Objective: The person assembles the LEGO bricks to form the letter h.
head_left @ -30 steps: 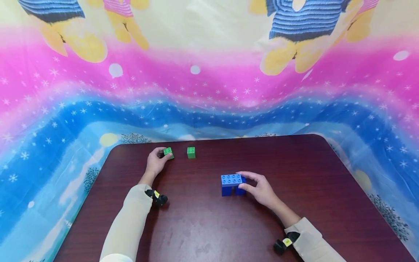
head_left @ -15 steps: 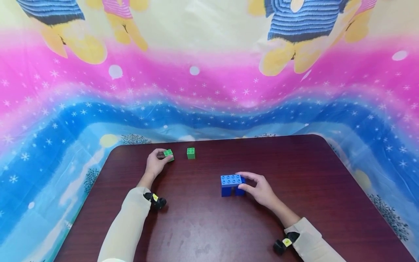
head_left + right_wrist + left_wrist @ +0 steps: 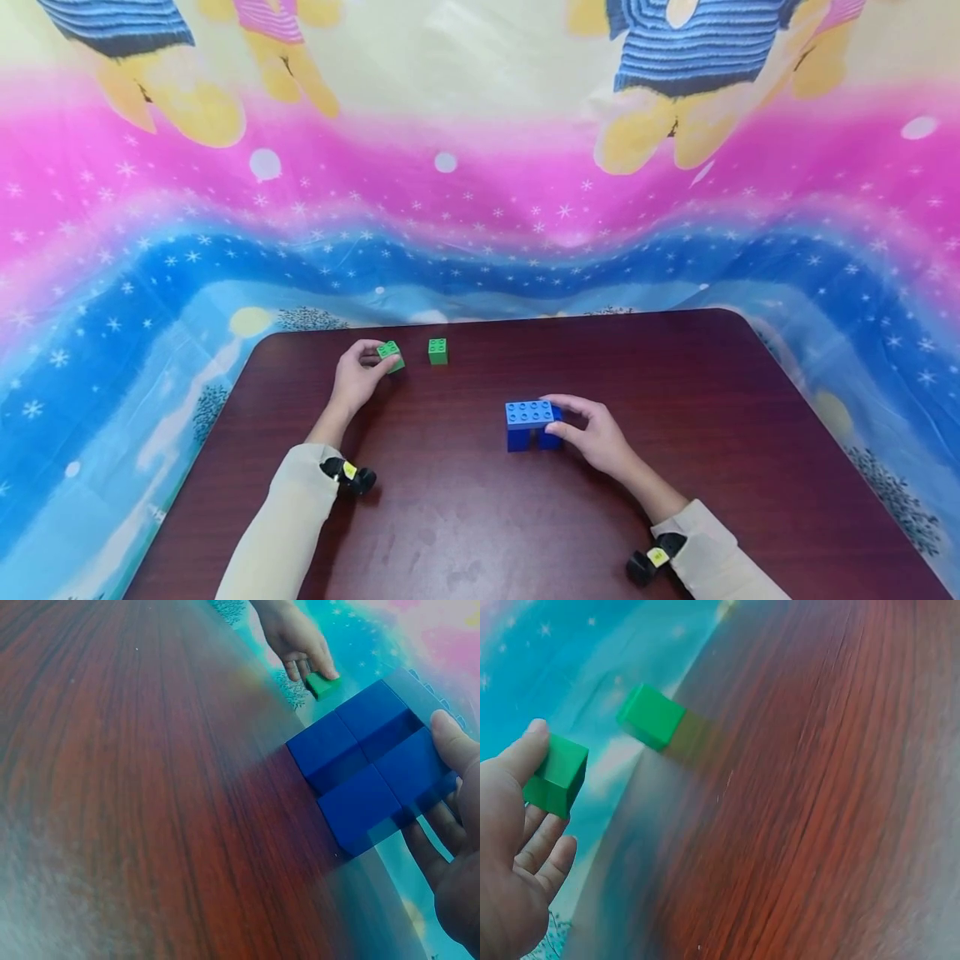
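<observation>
At the back left of the table, my left hand [image 3: 355,379] pinches a green toy brick [image 3: 391,357] with four... several studs, thumb on the near side. The brick is tilted, and in the left wrist view this held brick [image 3: 562,774] shows its smooth faces. A second green brick [image 3: 438,352] stands on the table just to its right. My right hand [image 3: 600,435] grips the right end of a blue brick arch [image 3: 529,414]. A lighter blue long brick lies across two dark blue pillars; the right wrist view shows each pillar [image 3: 360,814] stacked from two bricks.
The dark red-brown wooden table [image 3: 450,517] has rounded far corners. Behind it hangs a patterned cloth [image 3: 480,200] in pink and blue, close along the table's far and side edges. Black wrist cameras [image 3: 652,560] sit at both sleeves.
My left hand has tilted its green brick and shifted it slightly right and nearer, while the left forearm has drawn back a little. The right hand and blue arch stay put.
</observation>
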A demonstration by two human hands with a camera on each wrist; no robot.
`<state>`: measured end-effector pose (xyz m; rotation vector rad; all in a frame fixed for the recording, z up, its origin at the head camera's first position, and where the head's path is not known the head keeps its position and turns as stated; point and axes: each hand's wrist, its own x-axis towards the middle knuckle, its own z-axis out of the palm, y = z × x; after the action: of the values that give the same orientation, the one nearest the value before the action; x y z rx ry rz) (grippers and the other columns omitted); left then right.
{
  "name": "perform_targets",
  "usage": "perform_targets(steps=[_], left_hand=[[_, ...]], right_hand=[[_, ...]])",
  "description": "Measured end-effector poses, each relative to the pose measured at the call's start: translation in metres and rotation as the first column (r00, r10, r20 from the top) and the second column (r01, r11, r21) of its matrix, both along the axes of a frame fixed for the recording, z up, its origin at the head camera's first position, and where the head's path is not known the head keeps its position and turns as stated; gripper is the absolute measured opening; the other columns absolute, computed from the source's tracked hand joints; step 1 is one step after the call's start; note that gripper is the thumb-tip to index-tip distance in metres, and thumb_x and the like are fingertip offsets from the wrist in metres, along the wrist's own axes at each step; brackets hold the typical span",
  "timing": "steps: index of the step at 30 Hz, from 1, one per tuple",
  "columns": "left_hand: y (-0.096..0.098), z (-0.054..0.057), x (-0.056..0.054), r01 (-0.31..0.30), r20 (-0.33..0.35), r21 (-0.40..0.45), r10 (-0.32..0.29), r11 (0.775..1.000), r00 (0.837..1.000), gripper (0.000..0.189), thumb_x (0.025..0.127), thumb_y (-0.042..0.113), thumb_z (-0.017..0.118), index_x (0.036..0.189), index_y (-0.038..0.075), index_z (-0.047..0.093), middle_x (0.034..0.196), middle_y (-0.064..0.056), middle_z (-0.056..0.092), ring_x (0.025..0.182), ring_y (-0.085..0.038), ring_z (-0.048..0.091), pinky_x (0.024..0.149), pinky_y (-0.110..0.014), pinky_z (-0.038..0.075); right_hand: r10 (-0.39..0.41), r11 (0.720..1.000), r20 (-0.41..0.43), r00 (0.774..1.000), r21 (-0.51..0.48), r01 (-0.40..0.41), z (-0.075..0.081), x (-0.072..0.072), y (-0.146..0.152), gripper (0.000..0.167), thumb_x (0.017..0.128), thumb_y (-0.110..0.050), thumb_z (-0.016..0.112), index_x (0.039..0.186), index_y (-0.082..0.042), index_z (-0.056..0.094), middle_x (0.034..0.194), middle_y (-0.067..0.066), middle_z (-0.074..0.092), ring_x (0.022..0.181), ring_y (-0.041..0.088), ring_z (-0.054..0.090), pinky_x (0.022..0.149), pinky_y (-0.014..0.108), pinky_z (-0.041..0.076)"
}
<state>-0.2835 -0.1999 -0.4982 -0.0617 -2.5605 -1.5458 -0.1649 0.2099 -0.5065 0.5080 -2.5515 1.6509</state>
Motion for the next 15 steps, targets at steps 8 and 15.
perform_targets(steps=[8,15], left_hand=[[0.017,0.014,0.014,0.070,-0.109,0.033,-0.066,0.997,0.992,0.038,0.091,0.017,0.079,0.122,0.000,0.064,0.109,-0.017,0.067,0.096,-0.023,0.063,0.076,-0.020,0.051],[0.037,0.029,0.024,0.151,-0.175,0.050,-0.140,0.987,0.975,0.033,0.090,0.011,0.079,0.118,0.001,0.065,0.103,-0.016,0.069,0.089,-0.020,0.063,0.072,-0.022,0.051]], right_hand=[[0.007,1.000,-0.001,1.000,-0.007,-0.007,0.000,0.000,-0.001,0.041,0.093,-0.019,0.076,0.133,-0.012,0.067,0.125,0.007,0.070,0.107,0.017,0.066,0.094,0.029,0.053],[0.002,1.000,-0.004,1.000,-0.002,-0.002,0.000,0.000,-0.001,0.041,0.093,-0.020,0.076,0.133,-0.012,0.067,0.125,0.006,0.070,0.107,0.017,0.066,0.095,0.030,0.053]])
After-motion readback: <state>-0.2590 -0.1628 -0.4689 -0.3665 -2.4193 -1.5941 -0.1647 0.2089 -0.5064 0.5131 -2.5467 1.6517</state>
